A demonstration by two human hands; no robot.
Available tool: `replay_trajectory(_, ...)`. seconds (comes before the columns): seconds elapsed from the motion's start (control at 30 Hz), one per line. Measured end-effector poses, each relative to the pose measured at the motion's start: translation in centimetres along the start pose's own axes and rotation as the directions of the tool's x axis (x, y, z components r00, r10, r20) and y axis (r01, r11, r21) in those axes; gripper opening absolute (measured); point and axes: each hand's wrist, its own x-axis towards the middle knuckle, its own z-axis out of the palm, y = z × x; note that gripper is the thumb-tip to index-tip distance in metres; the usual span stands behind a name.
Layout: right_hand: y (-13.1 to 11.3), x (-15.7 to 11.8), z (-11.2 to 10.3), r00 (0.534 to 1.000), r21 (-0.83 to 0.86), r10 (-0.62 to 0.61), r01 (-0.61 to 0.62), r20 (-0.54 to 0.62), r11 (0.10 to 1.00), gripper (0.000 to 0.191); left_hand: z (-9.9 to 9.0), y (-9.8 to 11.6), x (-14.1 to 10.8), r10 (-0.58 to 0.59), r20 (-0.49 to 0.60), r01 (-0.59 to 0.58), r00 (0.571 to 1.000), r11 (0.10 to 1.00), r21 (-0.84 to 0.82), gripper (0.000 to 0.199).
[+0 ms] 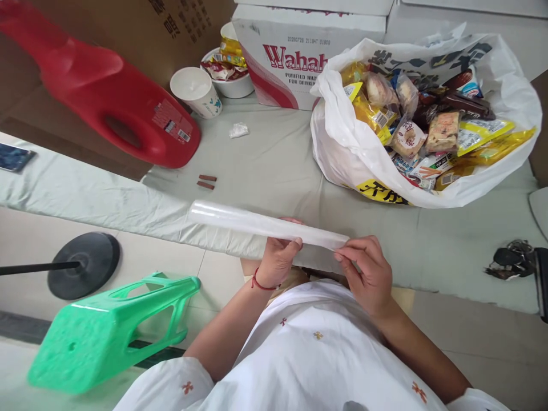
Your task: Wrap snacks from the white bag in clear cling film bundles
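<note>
A long, shiny, whitish translucent plastic roll (252, 222) lies across both hands, above the near edge of the cloth-covered table. My left hand (280, 257) is closed around its middle, the thumb on top and the other fingers mostly hidden beneath. At the roll's right end, my right hand (366, 268) pinches the thin plastic between thumb and fingertips. The left end of the roll sticks out freely over the cloth. Whether it is film or bags, I cannot tell.
Behind the roll stand a white bag of packaged snacks (363, 165), a water carton (278, 63), a paper cup (194, 91) and a red jug (124, 103). Two brown strips (206, 181) lie on the cloth (265, 154). Keys (511, 257) are at right, a green stool (81, 337) lower left.
</note>
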Motion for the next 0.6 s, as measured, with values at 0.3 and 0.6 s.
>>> replay_trajectory(0.3,0.6,-2.5,-0.7,0.994,-0.136,-0.108,0.108,0.006,0.985,0.028,0.2,0.2,-0.3,0.147,0.029,-0.149,0.989,0.985,0.090,0.045)
replay_trajectory(0.6,0.4,0.7,1.1,0.456,0.614,0.716,-0.788,0.528,0.049,0.074,0.9,0.7,-0.5,0.511,0.006,-0.476,0.859,0.796,0.373,0.048)
